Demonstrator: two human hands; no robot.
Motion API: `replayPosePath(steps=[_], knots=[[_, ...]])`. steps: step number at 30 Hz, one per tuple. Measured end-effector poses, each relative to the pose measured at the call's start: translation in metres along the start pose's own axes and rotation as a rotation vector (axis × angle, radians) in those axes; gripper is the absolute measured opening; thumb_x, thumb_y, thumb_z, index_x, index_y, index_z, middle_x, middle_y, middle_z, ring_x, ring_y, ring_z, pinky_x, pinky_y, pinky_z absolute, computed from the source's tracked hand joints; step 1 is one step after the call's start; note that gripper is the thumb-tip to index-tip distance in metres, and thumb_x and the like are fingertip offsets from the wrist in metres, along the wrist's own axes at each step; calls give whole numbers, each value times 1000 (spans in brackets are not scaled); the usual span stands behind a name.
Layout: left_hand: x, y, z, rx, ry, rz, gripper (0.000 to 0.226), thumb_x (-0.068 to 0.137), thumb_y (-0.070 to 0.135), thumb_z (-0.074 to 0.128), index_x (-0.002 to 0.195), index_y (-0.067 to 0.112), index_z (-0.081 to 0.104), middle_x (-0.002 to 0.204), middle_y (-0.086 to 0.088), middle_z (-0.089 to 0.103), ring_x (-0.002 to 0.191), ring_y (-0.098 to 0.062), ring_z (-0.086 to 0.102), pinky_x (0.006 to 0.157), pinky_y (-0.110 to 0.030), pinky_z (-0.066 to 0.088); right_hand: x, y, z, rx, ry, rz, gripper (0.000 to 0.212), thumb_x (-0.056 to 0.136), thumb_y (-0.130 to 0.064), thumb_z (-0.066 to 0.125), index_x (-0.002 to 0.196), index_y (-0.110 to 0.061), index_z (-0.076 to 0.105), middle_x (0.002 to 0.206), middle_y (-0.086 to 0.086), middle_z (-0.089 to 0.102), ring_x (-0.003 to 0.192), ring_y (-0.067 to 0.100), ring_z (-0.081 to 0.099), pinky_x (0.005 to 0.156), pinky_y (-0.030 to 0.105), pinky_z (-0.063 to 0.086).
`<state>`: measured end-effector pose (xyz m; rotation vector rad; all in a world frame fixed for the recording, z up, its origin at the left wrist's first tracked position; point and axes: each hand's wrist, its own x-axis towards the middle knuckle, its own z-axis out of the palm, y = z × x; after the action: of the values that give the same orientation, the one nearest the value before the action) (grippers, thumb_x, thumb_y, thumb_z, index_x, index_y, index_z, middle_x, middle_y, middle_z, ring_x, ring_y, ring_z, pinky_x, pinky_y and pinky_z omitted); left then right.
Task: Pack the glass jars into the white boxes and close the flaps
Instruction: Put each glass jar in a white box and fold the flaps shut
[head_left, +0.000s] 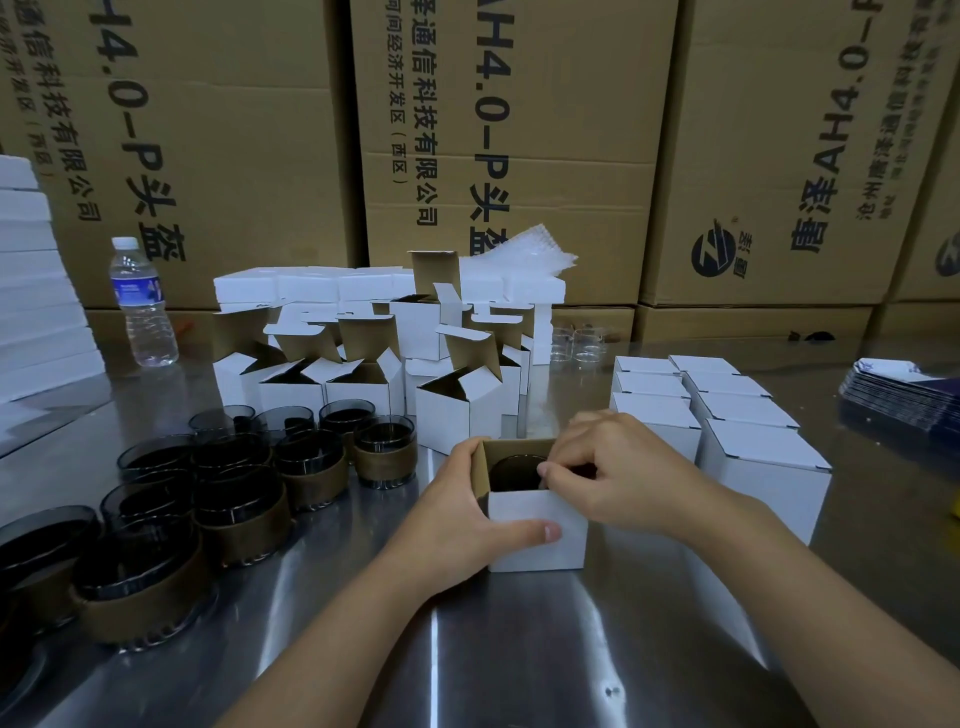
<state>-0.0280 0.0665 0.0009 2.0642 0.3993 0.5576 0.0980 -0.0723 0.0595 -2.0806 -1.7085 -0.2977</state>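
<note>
A small white box (535, 540) stands open on the steel table in front of me, with a dark glass jar (514, 470) inside it. My left hand (462, 514) grips the box's left side, thumb across the front wall. My right hand (618, 467) is curled over the box's right top edge, and its fingers pinch a flap there. Several dark glass jars (218, 488) with brown sleeves stand in rows at the left. Open white boxes (363, 374) with raised flaps stand behind them. Several closed white boxes (727, 410) sit in two rows at the right.
A water bottle (141, 301) stands at the back left, next to a stack of white foam sheets (31, 291). Large brown cartons (519, 130) wall off the back. Clear glasses (582, 343) sit behind the boxes. A stack of dark flat sheets (904, 395) lies at the far right.
</note>
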Motion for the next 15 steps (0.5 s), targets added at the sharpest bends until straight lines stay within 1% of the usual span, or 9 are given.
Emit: replayPosePath(steps=[2,3,4,6,8,10,11,13,15], knots=[[0,1,0,4,-5,-9,107,44,66,81,135,40,32,118,17,53,102,0,59,86,-27,55,-1,1,2,-9,16,8,37,90,-34,49,74,-11,73,72,1,64,86,5,45,78,6,29],[0,1,-1,5,-6,-14,109,43,66,81,137,39,31,120,16,53,103,-1,59,87,-27,55,-1,0,2,-6,22,15,36,90,-35,49,75,-14,74,73,0,63,87,3,42,77,5,26],[-1,2,-1,5,-4,-16,112,43,66,80,139,38,30,121,16,53,105,-2,58,88,-28,54,-1,0,2,7,33,17,34,90,-36,50,78,-17,75,74,-3,63,87,2,41,78,8,26],[-2,3,-2,7,18,-19,114,42,67,78,141,37,29,124,15,52,109,-3,56,93,-29,52,1,-1,3,93,116,20,28,91,-33,51,82,-23,76,77,-9,66,90,3,46,82,23,35],[-2,5,-2,0,49,-30,110,43,72,72,140,40,30,125,18,49,111,0,52,94,-25,49,3,-1,1,250,277,82,26,93,-21,51,83,-27,74,85,-15,68,94,5,50,82,20,38],[-3,6,-2,-49,63,-57,97,46,80,62,134,50,33,123,23,46,110,3,50,89,-19,46,5,0,-3,460,421,203,31,94,-15,48,79,-29,70,87,-19,67,93,-2,53,76,8,37],[-4,8,-3,-105,69,-87,86,48,83,57,128,56,36,124,22,46,112,1,49,91,-21,45,6,0,-4,589,470,276,32,94,-14,46,78,-28,70,85,-18,68,89,-4,56,73,6,39],[-5,13,-4,-279,107,-181,61,52,86,49,109,64,46,124,16,50,116,-10,50,101,-34,44,10,0,-4,852,511,427,31,94,-13,44,80,-23,70,84,-10,69,82,2,59,72,12,44],[-4,20,-8,-446,192,-259,48,65,80,43,105,56,55,108,17,57,105,-10,55,93,-32,45,12,0,-2,1040,479,584,26,94,-14,43,86,-19,68,87,-2,70,77,8,58,69,19,44]])
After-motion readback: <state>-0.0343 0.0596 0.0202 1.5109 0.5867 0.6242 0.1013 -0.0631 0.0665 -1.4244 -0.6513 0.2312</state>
